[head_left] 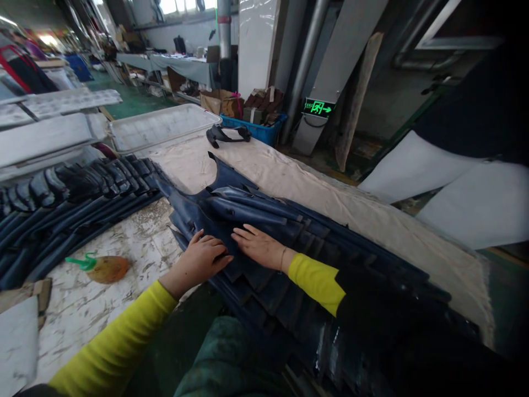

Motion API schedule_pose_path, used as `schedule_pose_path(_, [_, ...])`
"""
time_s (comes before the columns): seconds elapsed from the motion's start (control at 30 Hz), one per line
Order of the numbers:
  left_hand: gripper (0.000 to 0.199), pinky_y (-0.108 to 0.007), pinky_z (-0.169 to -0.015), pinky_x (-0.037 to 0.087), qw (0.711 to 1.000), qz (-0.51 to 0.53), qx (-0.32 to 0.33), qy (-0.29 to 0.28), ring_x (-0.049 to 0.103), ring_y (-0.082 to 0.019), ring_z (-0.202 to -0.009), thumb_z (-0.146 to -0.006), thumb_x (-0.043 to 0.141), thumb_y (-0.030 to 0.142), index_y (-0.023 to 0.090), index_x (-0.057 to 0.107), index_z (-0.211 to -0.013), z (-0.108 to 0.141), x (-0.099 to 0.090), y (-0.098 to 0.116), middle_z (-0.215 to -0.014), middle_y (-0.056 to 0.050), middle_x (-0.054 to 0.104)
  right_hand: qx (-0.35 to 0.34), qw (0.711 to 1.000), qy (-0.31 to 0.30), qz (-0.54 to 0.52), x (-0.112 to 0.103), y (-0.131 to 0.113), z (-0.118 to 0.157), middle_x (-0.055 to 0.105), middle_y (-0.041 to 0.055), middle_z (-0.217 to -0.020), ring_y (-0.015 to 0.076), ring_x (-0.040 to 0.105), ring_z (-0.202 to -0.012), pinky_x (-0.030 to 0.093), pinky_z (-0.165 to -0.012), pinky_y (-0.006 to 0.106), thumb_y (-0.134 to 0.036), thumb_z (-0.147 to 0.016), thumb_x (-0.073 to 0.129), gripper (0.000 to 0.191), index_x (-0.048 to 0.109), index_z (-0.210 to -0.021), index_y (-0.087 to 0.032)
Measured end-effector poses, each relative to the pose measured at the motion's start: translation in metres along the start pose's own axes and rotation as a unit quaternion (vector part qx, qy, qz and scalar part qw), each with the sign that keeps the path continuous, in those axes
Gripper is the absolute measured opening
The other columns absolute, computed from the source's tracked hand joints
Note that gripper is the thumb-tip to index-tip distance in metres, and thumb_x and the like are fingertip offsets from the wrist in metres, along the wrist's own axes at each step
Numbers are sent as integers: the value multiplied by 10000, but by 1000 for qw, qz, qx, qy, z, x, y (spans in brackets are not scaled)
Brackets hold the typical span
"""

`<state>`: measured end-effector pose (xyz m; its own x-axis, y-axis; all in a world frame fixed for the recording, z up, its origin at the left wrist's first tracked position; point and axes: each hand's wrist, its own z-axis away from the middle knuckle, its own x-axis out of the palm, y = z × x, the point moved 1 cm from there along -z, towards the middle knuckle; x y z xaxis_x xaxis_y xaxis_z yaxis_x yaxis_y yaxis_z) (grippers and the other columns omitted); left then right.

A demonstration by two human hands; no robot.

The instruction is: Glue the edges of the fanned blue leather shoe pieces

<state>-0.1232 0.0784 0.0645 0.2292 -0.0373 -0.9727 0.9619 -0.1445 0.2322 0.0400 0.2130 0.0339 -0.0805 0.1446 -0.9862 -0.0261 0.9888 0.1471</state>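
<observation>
A dark blue, leather-like piece with a curved cut-out at its far end lies on top of a row of similar overlapping pieces. My left hand rests over its near left side, fingers loosely bent and apart, thumb pointing right. Just right of it, my right hand lies flat on the dark material with its fingers stretched out. Neither hand visibly grips anything. Whatever is under the palms is hidden.
On the left, more dark blue pieces lie in a fanned row. A bottle with a green spout lies on the stained white tabletop. Farther back are a black curved object, a white tray and a blue crate.
</observation>
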Motion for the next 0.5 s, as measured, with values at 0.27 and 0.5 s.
schedule_pose_path(0.27, [369,-357,-846,442,990,84,-49,-98,610,-223,-927,-856,473,480,223,632,-1068,-10,9,-9,-1005,-76,663,359,931,-49,42,21,83,22,220,184,-1499,325,238,-1359,240,-1050,522,-348,-813,610,597,445,-1357,-167])
schedule_pose_path(0.5, [590,-292,-712,523,717,521,-407,221,602,-188,-938,-737,660,290,206,418,-1269,-57,-7,-94,-1238,-118,535,376,921,-94,25,29,81,24,181,226,-1498,345,189,-1374,189,-1061,548,-494,-735,677,798,380,-1405,-177])
